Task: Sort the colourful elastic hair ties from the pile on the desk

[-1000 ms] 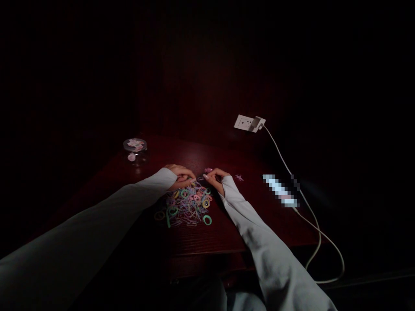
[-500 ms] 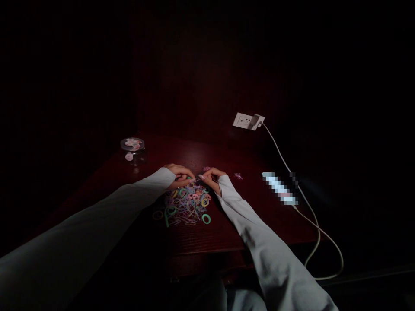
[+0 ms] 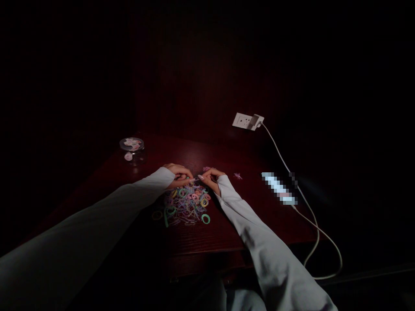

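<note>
A pile of colourful hair ties (image 3: 188, 205) lies on the dark red table, mostly thin bands with some thicker rings among them. Over its far edge, my left hand (image 3: 180, 174) is closed in a pinch, thumb pointing right. Facing it, my right hand (image 3: 212, 178) pinches too, its fingertips almost meeting the left ones. A thin pale hair tie (image 3: 196, 178) shows between the two sets of fingertips; its colour is hard to make out. A green ring-shaped hair tie (image 3: 205, 219) sits at the pile's near right.
Small purple bunches of bands (image 3: 237, 176) lie right of and behind my right hand. A clear lidded jar (image 3: 132, 149) stands at the back left. To the right is a blurred-out phone (image 3: 279, 188) on a white cable (image 3: 275, 144), running from a wall socket (image 3: 242, 121).
The fingertips of both hands have come very slightly closer together, with the thin band still between them. The pile and the other things lie as before.
</note>
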Demonstrator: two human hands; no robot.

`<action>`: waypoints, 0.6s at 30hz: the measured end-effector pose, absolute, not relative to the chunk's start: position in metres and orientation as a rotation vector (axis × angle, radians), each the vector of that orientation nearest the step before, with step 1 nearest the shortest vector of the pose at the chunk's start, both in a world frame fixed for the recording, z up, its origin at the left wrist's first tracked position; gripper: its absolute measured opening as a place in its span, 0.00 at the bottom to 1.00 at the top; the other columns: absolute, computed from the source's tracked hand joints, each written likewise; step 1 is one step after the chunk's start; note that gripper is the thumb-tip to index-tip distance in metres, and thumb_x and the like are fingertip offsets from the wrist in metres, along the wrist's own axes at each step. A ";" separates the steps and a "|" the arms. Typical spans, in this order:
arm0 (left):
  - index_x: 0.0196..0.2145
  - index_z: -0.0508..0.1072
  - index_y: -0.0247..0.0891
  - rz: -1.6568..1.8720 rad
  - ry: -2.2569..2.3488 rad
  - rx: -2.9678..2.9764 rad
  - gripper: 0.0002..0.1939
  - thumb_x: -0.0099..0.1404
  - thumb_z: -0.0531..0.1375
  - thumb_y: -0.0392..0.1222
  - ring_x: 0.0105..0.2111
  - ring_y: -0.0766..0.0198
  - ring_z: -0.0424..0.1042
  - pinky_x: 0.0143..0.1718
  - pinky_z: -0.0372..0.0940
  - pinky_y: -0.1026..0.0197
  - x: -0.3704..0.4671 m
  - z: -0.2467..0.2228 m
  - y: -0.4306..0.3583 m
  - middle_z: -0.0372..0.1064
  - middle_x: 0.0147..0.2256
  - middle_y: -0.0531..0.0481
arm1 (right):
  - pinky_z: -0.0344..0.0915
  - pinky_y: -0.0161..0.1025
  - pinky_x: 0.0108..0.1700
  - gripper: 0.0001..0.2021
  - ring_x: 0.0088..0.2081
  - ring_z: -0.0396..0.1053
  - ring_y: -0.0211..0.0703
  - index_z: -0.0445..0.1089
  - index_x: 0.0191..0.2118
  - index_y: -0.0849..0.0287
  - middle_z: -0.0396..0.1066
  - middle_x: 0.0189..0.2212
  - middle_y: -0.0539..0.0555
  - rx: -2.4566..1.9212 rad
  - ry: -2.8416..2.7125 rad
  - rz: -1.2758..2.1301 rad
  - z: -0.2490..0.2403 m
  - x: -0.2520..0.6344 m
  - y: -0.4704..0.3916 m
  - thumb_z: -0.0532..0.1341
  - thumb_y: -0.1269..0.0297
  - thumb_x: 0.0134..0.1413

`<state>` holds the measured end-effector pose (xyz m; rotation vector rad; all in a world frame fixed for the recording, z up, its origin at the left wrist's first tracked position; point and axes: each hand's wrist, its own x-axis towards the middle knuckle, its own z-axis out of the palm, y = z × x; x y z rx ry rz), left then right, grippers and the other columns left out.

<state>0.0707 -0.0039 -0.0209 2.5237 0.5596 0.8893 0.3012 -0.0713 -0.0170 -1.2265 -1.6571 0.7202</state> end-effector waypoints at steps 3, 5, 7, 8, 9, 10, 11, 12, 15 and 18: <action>0.38 0.84 0.39 0.892 0.562 2.513 0.17 0.72 0.60 0.53 0.25 0.68 0.60 0.29 0.54 0.66 0.070 -0.021 -0.004 0.68 0.23 0.55 | 0.53 0.36 0.29 0.28 0.26 0.55 0.36 0.74 0.28 0.57 0.61 0.22 0.46 -1.230 -1.655 0.720 -0.017 0.301 -0.071 0.72 0.33 0.46; 0.38 0.84 0.38 0.888 0.562 2.508 0.17 0.72 0.60 0.53 0.25 0.68 0.60 0.29 0.55 0.66 0.070 -0.021 -0.003 0.67 0.23 0.55 | 0.53 0.36 0.29 0.27 0.26 0.55 0.36 0.75 0.29 0.56 0.62 0.22 0.46 -1.248 -1.659 0.717 -0.018 0.301 -0.071 0.72 0.33 0.47; 0.39 0.84 0.38 0.880 0.561 2.505 0.17 0.72 0.60 0.53 0.25 0.68 0.60 0.30 0.56 0.65 0.069 -0.022 -0.002 0.67 0.23 0.55 | 0.52 0.36 0.29 0.27 0.27 0.56 0.36 0.76 0.30 0.56 0.64 0.23 0.47 -1.266 -1.672 0.717 -0.018 0.302 -0.071 0.71 0.34 0.48; 0.39 0.84 0.38 0.878 0.560 2.505 0.17 0.72 0.60 0.53 0.25 0.68 0.60 0.30 0.56 0.65 0.069 -0.022 -0.002 0.67 0.23 0.55 | 0.52 0.37 0.29 0.26 0.27 0.56 0.37 0.76 0.31 0.56 0.64 0.23 0.47 -1.270 -1.678 0.720 -0.019 0.302 -0.071 0.71 0.34 0.48; 0.39 0.84 0.38 0.876 0.559 2.504 0.17 0.72 0.60 0.52 0.25 0.68 0.60 0.30 0.56 0.65 0.069 -0.023 -0.001 0.67 0.23 0.55 | 0.52 0.37 0.29 0.26 0.27 0.56 0.37 0.77 0.32 0.56 0.65 0.23 0.47 -1.271 -1.680 0.722 -0.019 0.303 -0.071 0.71 0.34 0.49; 0.39 0.84 0.38 0.876 0.561 2.504 0.17 0.72 0.60 0.52 0.25 0.68 0.60 0.30 0.56 0.65 0.069 -0.023 -0.001 0.67 0.23 0.55 | 0.52 0.37 0.30 0.26 0.27 0.56 0.37 0.77 0.32 0.56 0.65 0.24 0.47 -1.271 -1.681 0.723 -0.020 0.304 -0.070 0.70 0.35 0.50; 0.39 0.84 0.38 0.878 0.564 2.504 0.17 0.72 0.61 0.52 0.25 0.68 0.60 0.30 0.55 0.65 0.069 -0.023 -0.001 0.67 0.23 0.55 | 0.52 0.37 0.30 0.25 0.27 0.57 0.37 0.78 0.33 0.56 0.65 0.24 0.47 -1.270 -1.680 0.722 -0.020 0.305 -0.070 0.70 0.35 0.51; 0.39 0.84 0.38 0.880 0.567 2.505 0.17 0.72 0.61 0.52 0.24 0.68 0.60 0.30 0.55 0.65 0.069 -0.023 -0.001 0.67 0.23 0.56 | 0.53 0.37 0.30 0.25 0.27 0.56 0.37 0.78 0.34 0.56 0.65 0.24 0.47 -1.268 -1.679 0.722 -0.020 0.306 -0.070 0.70 0.36 0.51; 0.39 0.84 0.38 0.871 0.562 2.504 0.17 0.72 0.60 0.52 0.24 0.68 0.60 0.30 0.55 0.65 0.068 -0.023 0.000 0.67 0.23 0.55 | 0.53 0.37 0.30 0.22 0.27 0.56 0.37 0.80 0.35 0.56 0.67 0.26 0.49 -1.256 -1.694 0.720 -0.021 0.309 -0.069 0.69 0.39 0.53; 0.39 0.84 0.38 0.859 0.565 2.505 0.16 0.72 0.61 0.52 0.25 0.67 0.61 0.30 0.56 0.65 0.068 -0.023 0.000 0.67 0.23 0.55 | 0.53 0.37 0.30 0.19 0.28 0.57 0.38 0.83 0.37 0.56 0.69 0.28 0.50 -1.249 -1.731 0.708 -0.021 0.312 -0.068 0.70 0.43 0.53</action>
